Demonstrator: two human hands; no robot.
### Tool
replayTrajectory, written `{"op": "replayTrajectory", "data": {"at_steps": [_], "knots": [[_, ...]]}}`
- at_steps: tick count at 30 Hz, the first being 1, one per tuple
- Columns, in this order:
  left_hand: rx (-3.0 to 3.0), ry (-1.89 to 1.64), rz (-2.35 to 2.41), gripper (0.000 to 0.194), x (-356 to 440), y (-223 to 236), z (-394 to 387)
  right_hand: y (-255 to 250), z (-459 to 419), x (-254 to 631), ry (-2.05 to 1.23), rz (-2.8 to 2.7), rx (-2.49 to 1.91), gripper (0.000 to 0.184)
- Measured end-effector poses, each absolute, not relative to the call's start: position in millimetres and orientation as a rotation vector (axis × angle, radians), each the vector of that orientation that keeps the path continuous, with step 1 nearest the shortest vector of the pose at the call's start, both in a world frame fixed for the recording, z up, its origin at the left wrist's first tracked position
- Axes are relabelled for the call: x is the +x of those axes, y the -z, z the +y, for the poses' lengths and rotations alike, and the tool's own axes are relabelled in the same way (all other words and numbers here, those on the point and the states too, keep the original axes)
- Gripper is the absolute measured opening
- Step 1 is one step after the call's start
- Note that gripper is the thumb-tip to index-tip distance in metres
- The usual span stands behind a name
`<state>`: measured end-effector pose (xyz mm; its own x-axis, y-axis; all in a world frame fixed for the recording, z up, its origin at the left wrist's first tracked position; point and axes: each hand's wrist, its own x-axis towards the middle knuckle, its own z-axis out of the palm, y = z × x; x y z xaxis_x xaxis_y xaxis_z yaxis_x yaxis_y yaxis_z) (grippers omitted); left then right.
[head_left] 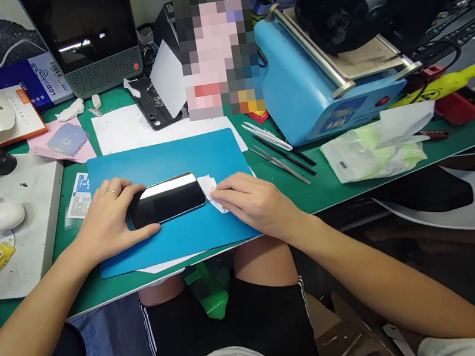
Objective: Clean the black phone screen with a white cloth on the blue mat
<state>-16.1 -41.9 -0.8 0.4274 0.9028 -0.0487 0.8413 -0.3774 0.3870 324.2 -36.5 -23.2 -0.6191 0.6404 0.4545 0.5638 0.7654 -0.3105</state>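
A smartphone (167, 201) with a dark, shiny screen lies face up on a blue mat (162, 153). My left hand (112, 220) grips it by its left end, thumb along the near edge and fingers along the far edge. At the phone's right end, my right hand (256, 202) pinches a crumpled white tissue (208, 187) between thumb and fingertips. The tissue sits close against that end of the phone; whether it touches the edge I cannot tell.
Tweezers (280, 164) and pens lie right of the mat. Beyond them stands a blue machine (308, 84) with metal rails, near a tissue pack (373, 148). An opened phone shell (155, 104) rests behind the mat. A white board (40, 201) holds an earbud case (3, 217).
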Motion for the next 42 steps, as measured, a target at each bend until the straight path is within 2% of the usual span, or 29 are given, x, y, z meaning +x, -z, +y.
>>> {"op": "replayTrajectory", "data": {"at_steps": [6, 13, 22, 29, 36, 42], "knots": [[2.329, -0.249, 1.505, 0.083, -14.5, 0.5, -41.7, 0.2, -16.6, 321.9, -0.268, -2.275, -0.825, 0.015], [2.323, -0.228, 1.509, 0.082, -14.5, -1.1, -41.6, 30.0, -10.1, 315.9, -0.481, -2.388, -0.623, 0.013], [2.321, -0.233, 1.512, 0.080, -14.6, -2.5, -42.1, 35.3, -13.8, 319.4, -0.234, -2.249, -0.689, 0.014], [2.369, -0.242, 1.493, 0.082, -16.8, 1.2, -41.7, 37.4, -13.0, 319.0, -0.289, -2.334, -0.568, 0.011], [2.378, -0.248, 1.483, 0.082, -17.4, -1.0, -41.6, 37.7, -14.7, 317.8, -0.270, -2.333, -0.596, 0.019], [2.364, -0.248, 1.490, 0.080, -14.7, -1.7, -41.1, 37.7, -13.5, 319.9, -0.271, -2.250, -0.637, 0.013]]}}
